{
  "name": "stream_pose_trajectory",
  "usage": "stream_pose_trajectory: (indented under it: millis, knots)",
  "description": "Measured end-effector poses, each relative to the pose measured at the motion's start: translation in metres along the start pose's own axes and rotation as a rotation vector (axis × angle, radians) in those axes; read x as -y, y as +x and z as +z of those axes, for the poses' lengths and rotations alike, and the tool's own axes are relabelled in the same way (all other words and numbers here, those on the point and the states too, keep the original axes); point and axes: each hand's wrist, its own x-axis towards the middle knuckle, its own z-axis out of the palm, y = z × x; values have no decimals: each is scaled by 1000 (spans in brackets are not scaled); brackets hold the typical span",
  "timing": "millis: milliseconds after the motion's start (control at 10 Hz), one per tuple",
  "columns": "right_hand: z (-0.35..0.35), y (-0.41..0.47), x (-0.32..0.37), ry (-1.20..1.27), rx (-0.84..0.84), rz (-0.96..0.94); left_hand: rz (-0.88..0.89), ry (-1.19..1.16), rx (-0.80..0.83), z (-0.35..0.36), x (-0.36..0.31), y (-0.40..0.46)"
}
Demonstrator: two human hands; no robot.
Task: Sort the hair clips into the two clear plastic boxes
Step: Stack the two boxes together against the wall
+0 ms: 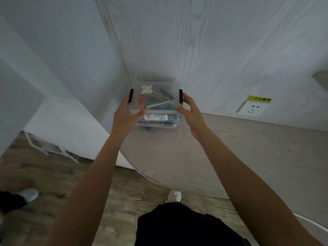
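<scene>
Two stacked clear boxes (156,110), two hands (124,116)

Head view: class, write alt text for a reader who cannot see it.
Two hands, left hand and right hand, hold an upper clear box of coloured hair clips over a lower clear box on a pale table by the wall.
</scene>
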Motion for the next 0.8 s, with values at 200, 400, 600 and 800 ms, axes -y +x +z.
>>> stream_pose_trajectory:
  millis: [200,400,600,800]
  knots:
    - [20,0,-13,85,19,92,57,289,-142,-1,7,7]
    - [44,7,-12,121,-3,111,60,389,-187,-6,13,16]
    - [62,9,0,85,50,130,65,409,-232,-14,16,13]
    - [43,-3,3,-1,-59,89,101,310,-270,-16,9,-4]
